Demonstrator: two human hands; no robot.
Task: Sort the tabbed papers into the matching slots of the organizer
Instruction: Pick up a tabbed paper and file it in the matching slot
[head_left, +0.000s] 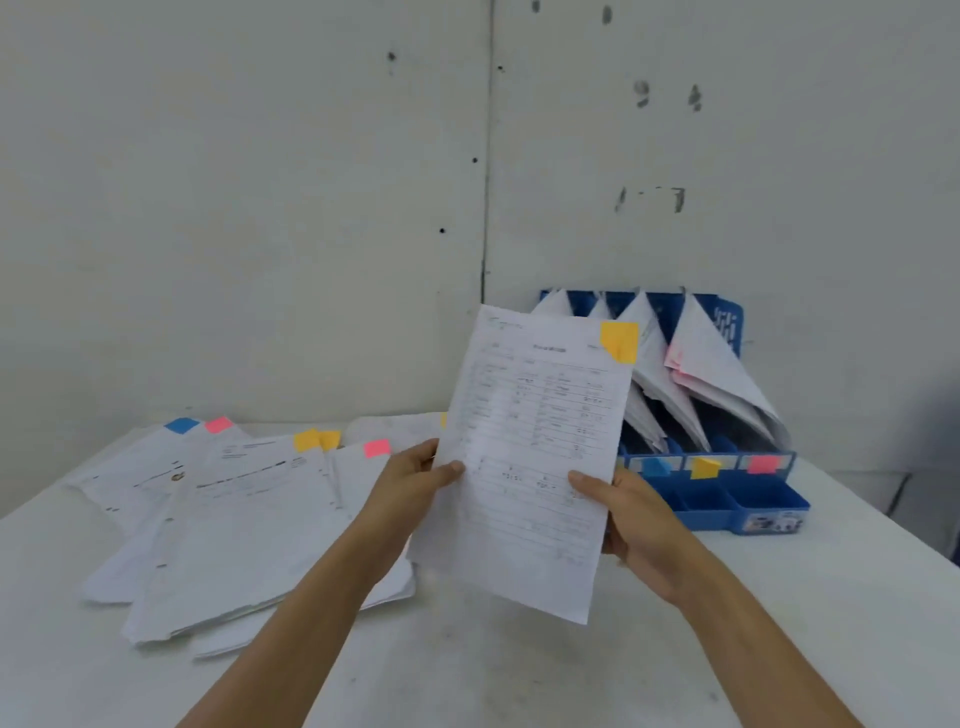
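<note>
I hold a printed sheet (535, 457) upright above the table, a yellow tab (619, 340) at its top right corner. My left hand (415, 478) pinches its left edge and my right hand (631, 519) grips its right edge. Behind it at the right stands the blue organizer (769, 499), with papers leaning in its slots. Blue (655, 466), yellow (704, 467) and pink (763, 464) labels mark the slot fronts. A loose spread of tabbed papers (234, 530) lies on the table at the left.
The spread papers carry blue (181, 425), pink (218, 424), yellow (306, 439) and pink (377, 448) tabs. The white table (467, 665) meets a grey wall (260, 208) at the back. The organizer's front trays are open at the right.
</note>
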